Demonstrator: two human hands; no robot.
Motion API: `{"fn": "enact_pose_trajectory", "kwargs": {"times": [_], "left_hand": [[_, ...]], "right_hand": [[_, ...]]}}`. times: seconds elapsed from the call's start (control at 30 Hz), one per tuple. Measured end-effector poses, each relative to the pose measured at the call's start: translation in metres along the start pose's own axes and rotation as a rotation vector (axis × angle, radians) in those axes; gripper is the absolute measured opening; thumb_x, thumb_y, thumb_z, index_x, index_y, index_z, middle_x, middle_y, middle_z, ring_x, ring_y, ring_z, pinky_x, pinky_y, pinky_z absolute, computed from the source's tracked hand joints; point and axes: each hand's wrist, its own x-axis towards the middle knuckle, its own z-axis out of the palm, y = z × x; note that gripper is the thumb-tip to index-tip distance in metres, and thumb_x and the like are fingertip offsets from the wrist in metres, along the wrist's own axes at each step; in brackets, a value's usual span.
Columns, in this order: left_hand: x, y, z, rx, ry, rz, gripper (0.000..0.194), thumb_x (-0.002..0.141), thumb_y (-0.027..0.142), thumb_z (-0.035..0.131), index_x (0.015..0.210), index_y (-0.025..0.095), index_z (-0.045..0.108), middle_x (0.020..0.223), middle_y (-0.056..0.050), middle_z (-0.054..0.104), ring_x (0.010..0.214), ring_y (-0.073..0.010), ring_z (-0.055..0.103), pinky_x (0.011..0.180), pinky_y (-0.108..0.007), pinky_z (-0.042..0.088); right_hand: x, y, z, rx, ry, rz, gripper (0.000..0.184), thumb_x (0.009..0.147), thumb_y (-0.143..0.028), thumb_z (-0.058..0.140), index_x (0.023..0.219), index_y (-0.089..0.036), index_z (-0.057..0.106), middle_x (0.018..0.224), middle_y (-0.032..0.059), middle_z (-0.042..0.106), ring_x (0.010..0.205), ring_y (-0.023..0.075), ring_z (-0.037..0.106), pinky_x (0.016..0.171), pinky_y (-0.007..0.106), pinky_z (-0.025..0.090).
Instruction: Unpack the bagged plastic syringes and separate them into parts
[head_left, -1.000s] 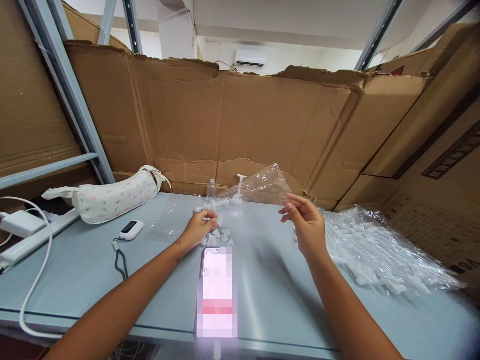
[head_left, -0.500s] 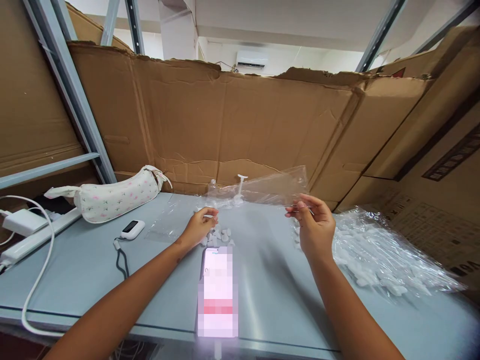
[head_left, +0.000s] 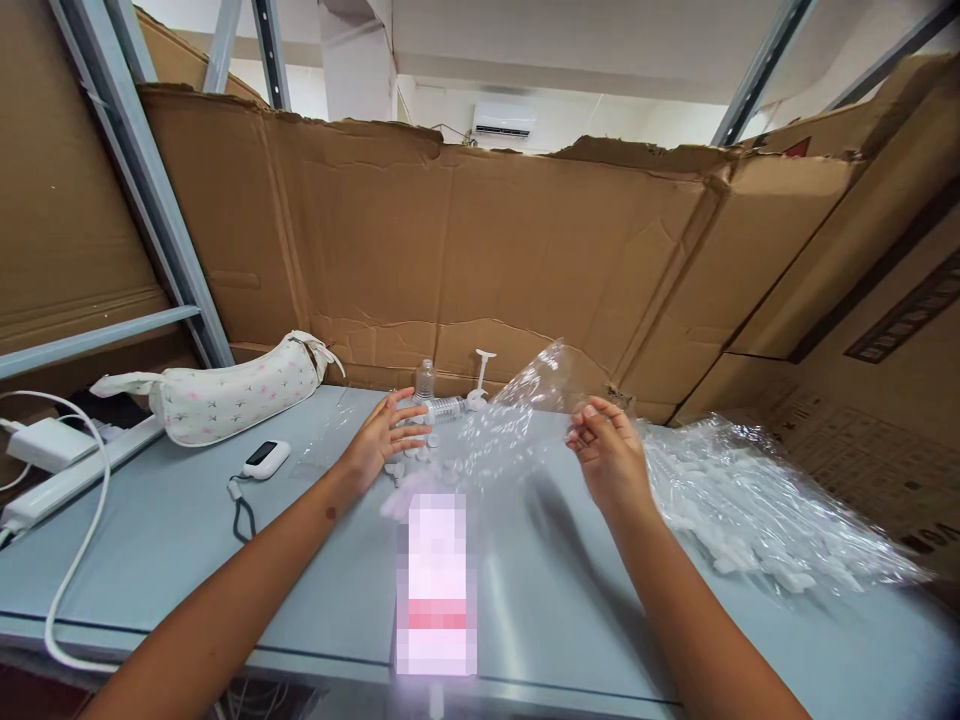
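My right hand (head_left: 611, 450) pinches a clear plastic bag (head_left: 517, 405), which stretches leftward from its fingertips in a loose, crinkled sheet. Fingers spread, my left hand (head_left: 381, 438) hovers at the left beside a scatter of small white pieces (head_left: 411, 462) and holds nothing. Just beyond its fingertips a clear ribbed tube (head_left: 445, 409) lies on its side. Behind that stands a small clear bottle (head_left: 425, 378). A white T-shaped piece (head_left: 482, 375) rises from a white base to the right of the tube, partly behind the bag.
A lit phone (head_left: 436, 580) lies at the front of the grey table. Right of my right arm is a large clear bag of white pieces (head_left: 765, 515). A floral pouch (head_left: 240, 400), a small white device (head_left: 265, 459) and a power strip (head_left: 82, 480) lie left. Cardboard (head_left: 487, 240) walls the back.
My left hand has moved slightly left and its fingers have opened out. The bag, flat and stretched before, now hangs crinkled and lower from my right hand, which has shifted a little left.
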Motion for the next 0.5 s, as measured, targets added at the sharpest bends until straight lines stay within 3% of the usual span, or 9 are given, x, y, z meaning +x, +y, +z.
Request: {"fn": "enact_pose_trajectory", "kwargs": {"times": [0.17,0.23,0.33,0.4,0.5], "left_hand": [[-0.020,0.004,0.019,-0.024,-0.346,-0.068,0.082,0.076,0.063,0.057,0.145,0.039,0.020,0.148,-0.015,0.035,0.105,-0.0322,0.062,0.089,-0.049,0.046],[-0.027,0.007,0.024,0.035,-0.364,-0.100,0.091,0.074,0.056,0.065,0.146,0.042,0.012,0.149,-0.016,0.031,0.102,-0.0308,0.063,0.088,-0.048,0.047],[-0.030,0.010,0.026,0.140,-0.289,-0.110,0.098,0.073,0.041,0.072,0.145,0.044,0.006,0.147,-0.016,0.036,0.091,-0.0243,0.068,0.082,-0.043,0.051],[-0.028,0.010,0.024,0.191,-0.255,-0.102,0.089,0.074,0.036,0.071,0.145,0.042,0.017,0.143,-0.015,0.042,0.083,-0.0208,0.069,0.077,-0.039,0.053],[-0.022,0.008,0.019,0.277,-0.228,-0.103,0.058,0.076,0.031,0.067,0.131,0.028,0.052,0.135,-0.014,0.052,0.081,-0.0204,0.070,0.074,-0.035,0.053]], "right_hand": [[-0.022,0.026,0.014,-0.166,-0.203,0.199,0.041,0.061,-0.033,0.076,0.090,-0.022,0.050,0.060,-0.0057,0.061,0.044,0.0072,0.048,0.045,0.021,0.038],[-0.033,0.035,0.019,-0.221,-0.283,0.241,0.040,0.063,-0.035,0.075,0.090,-0.022,0.048,0.059,-0.0067,0.059,0.043,0.0077,0.048,0.045,0.022,0.039],[-0.045,0.042,0.025,-0.287,-0.376,0.275,0.039,0.065,-0.038,0.073,0.090,-0.023,0.048,0.056,-0.0091,0.055,0.042,0.0090,0.049,0.045,0.024,0.042],[-0.049,0.043,0.027,-0.324,-0.419,0.276,0.038,0.067,-0.039,0.071,0.093,-0.023,0.048,0.054,-0.0099,0.053,0.043,0.0104,0.051,0.046,0.026,0.044],[-0.048,0.042,0.027,-0.338,-0.450,0.248,0.040,0.068,-0.039,0.071,0.097,-0.022,0.050,0.055,-0.0095,0.054,0.045,0.0106,0.052,0.048,0.027,0.046]]}}
